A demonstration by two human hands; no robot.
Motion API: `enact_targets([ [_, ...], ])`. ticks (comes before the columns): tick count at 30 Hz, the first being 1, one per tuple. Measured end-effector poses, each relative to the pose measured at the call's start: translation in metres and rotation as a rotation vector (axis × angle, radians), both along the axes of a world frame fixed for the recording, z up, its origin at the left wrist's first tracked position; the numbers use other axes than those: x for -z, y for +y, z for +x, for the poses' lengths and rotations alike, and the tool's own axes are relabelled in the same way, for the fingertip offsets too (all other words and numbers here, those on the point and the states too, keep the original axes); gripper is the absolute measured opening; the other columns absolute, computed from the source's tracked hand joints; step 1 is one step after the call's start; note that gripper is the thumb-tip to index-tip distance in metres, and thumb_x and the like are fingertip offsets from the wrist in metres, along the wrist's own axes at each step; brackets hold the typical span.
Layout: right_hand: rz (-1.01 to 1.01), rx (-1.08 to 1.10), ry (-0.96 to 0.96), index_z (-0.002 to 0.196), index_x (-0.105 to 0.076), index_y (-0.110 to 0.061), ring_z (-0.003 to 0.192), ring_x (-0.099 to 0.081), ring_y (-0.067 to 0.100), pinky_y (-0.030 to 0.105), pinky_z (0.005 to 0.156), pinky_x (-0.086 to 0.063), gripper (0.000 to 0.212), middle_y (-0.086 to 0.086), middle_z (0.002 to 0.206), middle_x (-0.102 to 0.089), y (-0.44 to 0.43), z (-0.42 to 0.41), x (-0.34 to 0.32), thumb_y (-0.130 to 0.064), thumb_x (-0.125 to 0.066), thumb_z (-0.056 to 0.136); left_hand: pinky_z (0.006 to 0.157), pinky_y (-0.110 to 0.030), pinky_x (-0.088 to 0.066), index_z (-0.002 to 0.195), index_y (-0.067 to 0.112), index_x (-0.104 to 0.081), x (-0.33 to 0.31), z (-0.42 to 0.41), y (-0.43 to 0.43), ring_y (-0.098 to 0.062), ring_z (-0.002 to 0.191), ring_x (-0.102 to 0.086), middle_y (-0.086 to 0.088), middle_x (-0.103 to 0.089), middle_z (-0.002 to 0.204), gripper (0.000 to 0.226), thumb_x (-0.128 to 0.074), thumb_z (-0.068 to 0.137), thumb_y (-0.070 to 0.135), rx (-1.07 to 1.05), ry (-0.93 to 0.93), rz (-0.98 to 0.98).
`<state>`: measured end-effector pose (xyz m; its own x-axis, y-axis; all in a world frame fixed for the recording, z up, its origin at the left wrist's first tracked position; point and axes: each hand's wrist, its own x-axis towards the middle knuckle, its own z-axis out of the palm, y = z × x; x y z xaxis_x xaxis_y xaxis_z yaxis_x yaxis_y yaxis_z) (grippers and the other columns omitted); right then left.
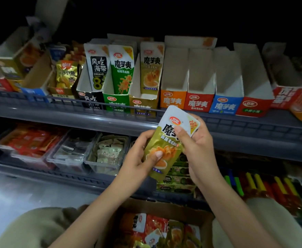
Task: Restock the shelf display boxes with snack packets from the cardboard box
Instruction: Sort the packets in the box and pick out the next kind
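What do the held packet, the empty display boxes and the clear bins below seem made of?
Packet: glossy plastic or foil film, judging by sheen and creases. Display boxes: printed paperboard, matte pale insides, folded flaps. Clear bins: probably rigid transparent plastic; contents show through.

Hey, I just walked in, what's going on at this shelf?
A person is restocking snacks. Their left hand and right hand together hold an olive-gold snack packet in front of the upper shelf. More packets lie in the open cardboard box below. The matching olive-gold display box holds at least one packet, while the orange box, red box and blue box beside it look empty.
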<state>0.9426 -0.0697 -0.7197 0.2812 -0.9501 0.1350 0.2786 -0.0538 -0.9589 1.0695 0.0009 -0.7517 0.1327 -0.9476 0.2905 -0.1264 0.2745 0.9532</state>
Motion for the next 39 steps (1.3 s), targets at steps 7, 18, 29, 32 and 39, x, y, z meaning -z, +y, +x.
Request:
enact_targets([
  [7,-0.025,0.063,-0.019,0.106,-0.053,-0.031,0.095,-0.067,0.014,0.03,0.074,-0.055,0.026,0.002,0.104,-0.068,-0.01,-0.003,0.0,-0.016,-0.062,0.087,0.074,-0.024,-0.054,0.124,0.031,-0.044,-0.007,0.014,-0.013,-0.007,0.104,-0.062,0.008,-0.062,0.116,0.054,-0.06,0.086,-0.003,0.071,-0.076,0.104],
  [18,-0.331,-0.026,-0.004,0.1,-0.05,-0.02,0.054,-0.059,0.002,0.013,0.046,-0.045,0.033,0.001,0.079,-0.067,-0.016,0.012,-0.043,0.0,-0.067,0.079,0.087,-0.012,-0.045,0.121,0.041,-0.037,-0.027,0.019,-0.031,0.013,0.104,-0.052,0.04,-0.049,0.114,0.057,-0.064,0.085,0.007,-0.294,-0.32,-0.263],
  [29,-0.59,0.103,0.097,0.101,-0.045,-0.025,0.066,-0.062,-0.003,0.011,0.058,-0.048,0.028,-0.004,0.09,-0.062,-0.075,0.064,-0.084,-0.01,-0.064,0.087,0.104,-0.043,-0.039,0.121,0.014,-0.055,-0.032,0.065,-0.063,-0.022,0.13,-0.042,-0.005,-0.048,0.136,0.033,-0.054,0.088,0.015,-0.693,-0.902,-0.343],
  [32,-0.615,0.04,0.295,0.111,-0.047,-0.02,0.067,-0.063,-0.007,0.014,0.058,-0.052,0.031,-0.011,0.091,-0.061,-0.091,0.072,-0.086,-0.016,-0.066,0.086,0.105,-0.041,-0.036,0.107,0.017,-0.063,-0.034,0.071,-0.07,-0.016,0.125,-0.046,0.0,-0.058,0.124,0.029,-0.043,0.087,0.021,-0.683,-0.993,-0.322],
  [39,-0.748,-0.009,0.66,0.116,-0.055,-0.027,0.086,-0.06,-0.002,0.025,0.073,-0.054,0.036,-0.014,0.103,-0.064,-0.119,0.084,-0.08,-0.018,-0.068,0.084,0.103,-0.032,-0.03,0.1,0.019,-0.06,-0.033,0.073,-0.07,-0.015,0.114,-0.054,0.004,-0.064,0.108,0.027,-0.038,0.085,0.022,-0.68,-1.066,-0.278],
])
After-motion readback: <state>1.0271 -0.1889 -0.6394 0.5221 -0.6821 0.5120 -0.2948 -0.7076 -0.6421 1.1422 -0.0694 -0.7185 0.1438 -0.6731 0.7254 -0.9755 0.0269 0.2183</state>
